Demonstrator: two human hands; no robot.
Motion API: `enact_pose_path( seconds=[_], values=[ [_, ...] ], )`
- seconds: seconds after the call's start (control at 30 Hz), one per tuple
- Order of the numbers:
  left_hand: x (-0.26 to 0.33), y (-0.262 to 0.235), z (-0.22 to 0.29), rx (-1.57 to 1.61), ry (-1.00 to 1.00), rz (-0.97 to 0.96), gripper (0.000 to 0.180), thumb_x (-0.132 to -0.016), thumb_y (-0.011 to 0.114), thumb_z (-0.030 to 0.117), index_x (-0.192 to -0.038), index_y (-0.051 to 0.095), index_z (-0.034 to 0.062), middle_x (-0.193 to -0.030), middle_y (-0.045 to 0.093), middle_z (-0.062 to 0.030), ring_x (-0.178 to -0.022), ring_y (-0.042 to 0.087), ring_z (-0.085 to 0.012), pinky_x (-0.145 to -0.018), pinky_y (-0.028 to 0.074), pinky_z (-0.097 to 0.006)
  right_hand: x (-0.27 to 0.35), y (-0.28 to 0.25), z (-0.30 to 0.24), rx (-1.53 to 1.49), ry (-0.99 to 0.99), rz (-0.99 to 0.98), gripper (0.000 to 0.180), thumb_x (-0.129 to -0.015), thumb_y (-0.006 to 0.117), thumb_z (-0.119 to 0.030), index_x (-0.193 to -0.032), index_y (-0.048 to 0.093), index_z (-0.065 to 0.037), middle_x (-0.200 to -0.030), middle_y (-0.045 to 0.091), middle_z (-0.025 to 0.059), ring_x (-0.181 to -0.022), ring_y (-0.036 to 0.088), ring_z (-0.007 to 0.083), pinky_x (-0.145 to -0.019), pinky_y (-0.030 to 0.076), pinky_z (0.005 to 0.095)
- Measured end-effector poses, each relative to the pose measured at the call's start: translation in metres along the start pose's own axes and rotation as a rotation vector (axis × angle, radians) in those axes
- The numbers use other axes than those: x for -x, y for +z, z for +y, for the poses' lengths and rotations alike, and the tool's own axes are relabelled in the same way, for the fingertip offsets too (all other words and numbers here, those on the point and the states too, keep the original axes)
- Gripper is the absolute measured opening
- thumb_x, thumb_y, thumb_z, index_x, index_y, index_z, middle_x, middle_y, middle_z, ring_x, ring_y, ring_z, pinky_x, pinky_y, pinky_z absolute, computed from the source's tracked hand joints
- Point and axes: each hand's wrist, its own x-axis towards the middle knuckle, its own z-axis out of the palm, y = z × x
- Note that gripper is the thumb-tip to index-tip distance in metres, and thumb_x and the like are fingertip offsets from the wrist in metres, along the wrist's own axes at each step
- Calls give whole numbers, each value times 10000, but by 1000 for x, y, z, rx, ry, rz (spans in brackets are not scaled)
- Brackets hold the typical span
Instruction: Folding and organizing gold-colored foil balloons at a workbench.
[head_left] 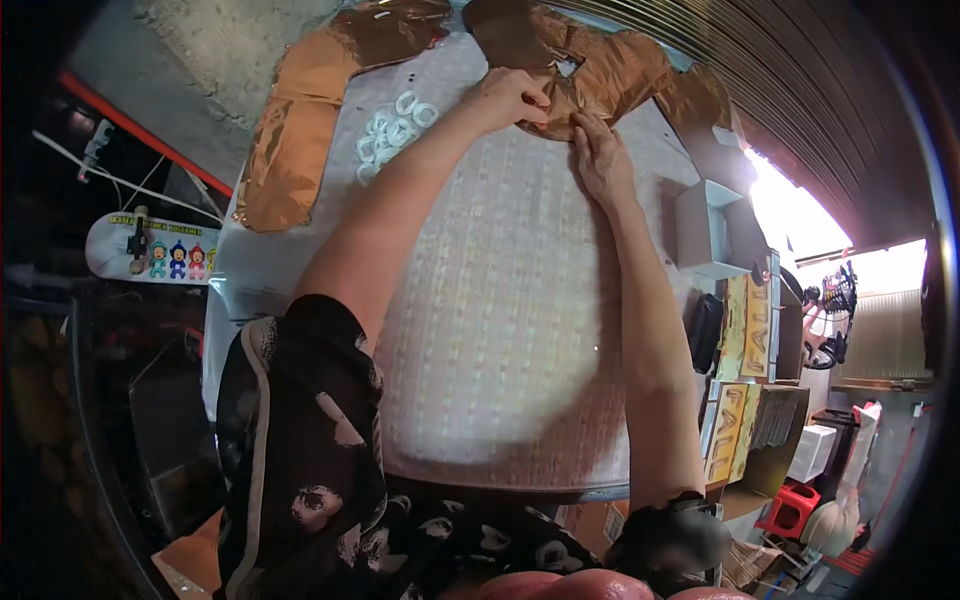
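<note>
Looking down, we see our table (500, 330) with its pale checked cloth, and most of the cloth is bare. At the far end lies a brown leather piece (590, 70), shiny and crinkled. Another long brown leather strip (295, 140) runs down the far left side of the table. A little heap of white rings (393, 130) sits on the cloth between the two. On the right edge stands a small grey box (712, 228) with its top open. Past it are yellow boxes (745, 330) stacked low by the table, and bright daylight comes in from that side. A wavy metal roof (800, 90) is above. On the left it is dark, and a white board with little cartoon figures (150, 250) leans there.

Both our arms stretch far across the table. Our left hand (515, 95) is curled, with its fingers bunched and pinching the near edge of the brown leather piece. Our right hand (600, 155) lies just beside it, fingers straight and close together, tips pressing on the same edge. The two hands almost touch.

Between our arms the cloth is open. The rings are near our left wrist, and the grey box is a bit away from our right arm.
</note>
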Motion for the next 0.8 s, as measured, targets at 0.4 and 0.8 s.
enact_pose_path(
  seconds=[0.4,0.8],
  values=[
    [-38,4,6,18,-156,4,308,-842,785,387,-932,822,94,-984,760,-120,-913,713,-277,-845,547,-384,-25,-24,-2,-247,220,-45,333,-962,661,-194,-1243,706,-22,-1126,750,192,-1022,732,331,-914,555,397],
    [13,12,38,-350,56,172,407,-1004,570,430,-1291,679,162,-1247,671,-90,-1197,594,-317,-985,425,-499,-66,-81,-14,-79,294,253,229,-891,706,-176,-1095,785,-108,-968,752,197,-894,734,363,-801,565,443]
  ],
)
